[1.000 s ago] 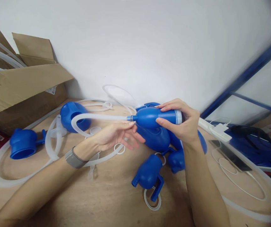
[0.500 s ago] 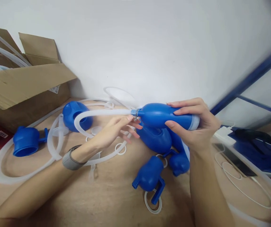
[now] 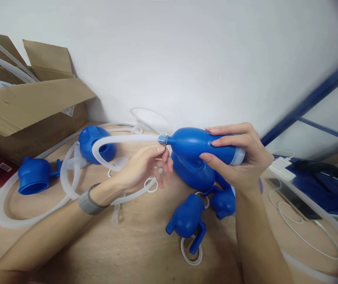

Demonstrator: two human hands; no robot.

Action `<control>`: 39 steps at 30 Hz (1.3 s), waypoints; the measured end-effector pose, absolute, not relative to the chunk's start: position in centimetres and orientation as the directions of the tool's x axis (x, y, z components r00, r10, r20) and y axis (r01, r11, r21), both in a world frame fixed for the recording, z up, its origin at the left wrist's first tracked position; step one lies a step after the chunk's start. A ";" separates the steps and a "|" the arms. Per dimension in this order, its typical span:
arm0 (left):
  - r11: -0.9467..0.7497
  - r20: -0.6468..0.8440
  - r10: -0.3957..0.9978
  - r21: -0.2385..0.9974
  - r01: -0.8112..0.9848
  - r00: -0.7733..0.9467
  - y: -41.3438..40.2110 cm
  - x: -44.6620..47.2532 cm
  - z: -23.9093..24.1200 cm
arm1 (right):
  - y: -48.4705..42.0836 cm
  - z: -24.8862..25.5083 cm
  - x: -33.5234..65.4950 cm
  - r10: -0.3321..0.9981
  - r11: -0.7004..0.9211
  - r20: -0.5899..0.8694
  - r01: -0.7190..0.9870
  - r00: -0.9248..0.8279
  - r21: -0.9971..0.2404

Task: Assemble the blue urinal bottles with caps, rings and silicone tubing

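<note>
My right hand point(image 3: 240, 150) is wrapped round a blue plastic bulb-shaped container point(image 3: 191, 140), holding it sideways above the table, its pale rim to the right. A translucent hose point(image 3: 127, 138) is joined to the narrow left end of the container. Around that joint sits a metal spring hose clamp point(image 3: 165, 140). My left hand point(image 3: 145, 165) pinches the clamp's tabs between thumb and index finger, the other fingers curled loosely and slightly blurred. Below the held container lies another blue container with a handle-like opening point(image 3: 194, 171), partly hidden.
On the table point(image 3: 145, 252) lie a blue spouted piece point(image 3: 186, 217), a white ring point(image 3: 191, 258), a blue cup-like piece point(image 3: 34, 175) and a round blue piece point(image 3: 86, 144). An open cardboard box point(image 3: 36, 106) holds hoses at left. A phone point(image 3: 296, 199) with a cable lies right.
The container, hose end and clamp have shifted slightly left. My left thumb and index finger have closed on the clamp's tabs; before, its fingers were more spread.
</note>
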State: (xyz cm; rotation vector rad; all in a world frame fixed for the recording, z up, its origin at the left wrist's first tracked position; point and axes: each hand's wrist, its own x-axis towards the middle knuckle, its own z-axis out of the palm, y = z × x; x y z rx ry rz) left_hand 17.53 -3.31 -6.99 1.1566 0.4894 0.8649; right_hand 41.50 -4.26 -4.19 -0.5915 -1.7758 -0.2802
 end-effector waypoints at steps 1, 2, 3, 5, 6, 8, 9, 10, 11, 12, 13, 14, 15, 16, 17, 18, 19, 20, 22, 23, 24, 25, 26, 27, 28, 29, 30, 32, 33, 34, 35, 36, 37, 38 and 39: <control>0.126 0.096 0.816 0.933 -0.338 0.570 -3.4 17.6 -7.0 | -4.3 -4.2 41.4 0.252 0.839 0.950 0.531 -0.186 -0.119; 0.101 0.107 0.837 0.934 -0.342 0.537 -3.5 17.7 -7.1 | -4.4 -4.3 41.3 0.259 0.836 0.948 0.534 -0.184 -0.124; 0.074 0.118 0.859 0.935 -0.348 0.499 -3.6 17.8 -7.2 | -4.5 -4.3 41.1 0.264 0.835 0.946 0.536 -0.186 -0.128; 0.040 0.128 0.897 0.930 -0.366 0.422 -3.8 18.1 -7.4 | -4.5 -4.4 41.0 0.259 0.839 0.945 0.531 -0.198 -0.119; 0.038 0.121 0.911 0.926 -0.375 0.393 -3.9 18.2 -7.5 | -4.4 -4.4 40.9 0.247 0.845 0.946 0.524 -0.210 -0.104; 0.053 0.096 0.931 0.919 -0.390 0.352 -4.1 18.4 -7.5 | -4.2 -4.5 40.9 0.223 0.855 0.946 0.513 -0.234 -0.074; 0.064 0.080 0.939 0.915 -0.398 0.335 -4.1 18.5 -7.5 | -4.1 -4.6 40.9 0.218 0.856 0.946 0.513 -0.239 -0.067; 0.073 0.065 0.947 0.910 -0.407 0.315 -4.2 18.6 -7.5 | -4.0 -4.6 41.0 0.219 0.853 0.947 0.518 -0.235 -0.068; 0.081 0.051 0.954 0.906 -0.415 0.297 -4.2 18.6 -7.4 | -3.9 -4.6 41.0 0.224 0.849 0.948 0.524 -0.227 -0.075; 0.088 0.037 0.959 0.902 -0.422 0.281 -4.3 18.6 -7.3 | -3.8 -4.7 41.1 0.227 0.846 0.949 0.527 -0.219 -0.081; 0.098 0.024 0.962 0.899 -0.426 0.272 -4.3 18.6 -7.3 | -3.7 -4.7 41.2 0.225 0.847 0.951 0.526 -0.213 -0.082; 0.110 0.012 0.962 0.897 -0.428 0.273 -4.3 18.6 -7.2 | -3.7 -4.7 41.3 0.219 0.851 0.953 0.518 -0.210 -0.082; 0.127 0.000 0.959 0.894 -0.429 0.284 -4.2 18.6 -7.2 | -3.7 -4.7 41.3 0.215 0.858 0.954 0.508 -0.209 -0.082; 0.146 -0.011 0.954 0.889 -0.433 0.301 -4.2 18.5 -7.2 | -3.6 -4.8 41.4 0.211 0.865 0.955 0.495 -0.208 -0.083; 0.168 -0.021 0.947 0.882 -0.441 0.319 -4.2 18.5 -7.1 | -3.6 -4.8 41.3 0.211 0.871 0.956 0.484 -0.206 -0.088; 0.187 -0.029 0.942 0.872 -0.452 0.335 -4.2 18.5 -7.1 | -3.6 -4.8 41.3 0.216 0.873 0.955 0.479 -0.202 -0.097; 0.207 -0.038 0.936 0.863 -0.462 0.349 -4.1 18.5 -7.1 | -3.6 -4.8 41.2 0.222 0.872 0.955 0.478 -0.198 -0.104; 0.225 -0.049 0.932 0.854 -0.468 0.359 -4.1 18.5 -7.0 | -3.6 -4.9 41.1 0.228 0.869 0.954 0.482 -0.194 -0.109; 0.255 -0.073 0.927 0.844 -0.472 0.369 -4.1 18.5 -7.0 | -3.5 -4.9 40.9 0.240 0.858 0.952 0.500 -0.191 -0.116; 0.264 -0.084 0.926 0.840 -0.474 0.367 -4.1 18.5 -6.9 | -3.5 -5.0 40.9 0.239 0.855 0.952 0.506 -0.189 -0.114; 0.268 -0.090 0.928 0.836 -0.478 0.362 -4.1 18.5 -6.9 | -3.5 -5.0 40.8 0.233 0.854 0.954 0.509 -0.187 -0.109; 0.267 -0.092 0.930 0.833 -0.485 0.355 -4.0 18.5 -6.9 | -3.4 -5.0 40.8 0.223 0.855 0.957 0.508 -0.187 -0.100; 0.266 -0.090 0.931 0.831 -0.488 0.354 -4.0 18.5 -6.9 | -3.4 -5.0 40.9 0.215 0.857 0.958 0.507 -0.190 -0.092; 0.266 -0.086 0.929 0.833 -0.486 0.361 -3.9 18.4 -7.0 | -3.3 -5.0 40.9 0.209 0.858 0.959 0.507 -0.194 -0.084; 0.271 -0.083 0.922 0.837 -0.476 0.378 -3.8 18.4 -7.1 | -3.3 -5.0 41.0 0.206 0.858 0.958 0.508 -0.198 -0.080; 0.278 -0.080 0.912 0.843 -0.461 0.403 -3.7 18.3 -7.1 | -3.3 -5.0 41.1 0.207 0.857 0.957 0.510 -0.203 -0.077; 0.283 -0.076 0.900 0.850 -0.444 0.429 -3.6 18.2 -7.2 | -3.3 -5.0 41.2 0.209 0.855 0.956 0.513 -0.206 -0.076; 0.278 -0.060 0.881 0.868 -0.412 0.469 -3.4 18.0 -7.2 | -3.4 -5.0 41.4 0.213 0.851 0.957 0.519 -0.199 -0.081; 0.264 -0.049 0.874 0.882 -0.389 0.483 -3.3 17.8 -7.1 | -3.4 -4.9 41.5 0.215 0.850 0.958 0.520 -0.192 -0.086; 0.239 -0.036 0.866 0.906 -0.350 0.498 -3.3 17.5 -6.9 | -3.4 -4.9 41.7 0.219 0.849 0.958 0.519 -0.184 -0.094; 0.190 -0.016 0.858 0.939 -0.288 0.513 -3.3 17.2 -6.6 | -3.5 -4.9 41.8 0.226 0.850 0.958 0.517 -0.177 -0.105; 0.101 0.020 0.858 0.973 -0.206 0.513 -3.4 16.7 -6.3 | -3.5 -4.8 42.0 0.230 0.852 0.959 0.511 -0.167 -0.116; -0.034 0.083 0.869 0.994 -0.107 0.488 -3.5 16.2 -6.0 | -3.4 -4.8 42.2 0.235 0.853 0.960 0.506 -0.153 -0.128; -0.206 0.183 0.881 0.978 0.006 0.437 -3.5 15.7 -5.7 | -3.4 -4.7 42.5 0.241 0.852 0.961 0.503 -0.136 -0.143; -0.383 0.314 0.876 0.914 0.133 0.366 -3.6 15.1 -5.4 | -3.3 -4.7 42.9 0.246 0.851 0.962 0.500 -0.115 -0.158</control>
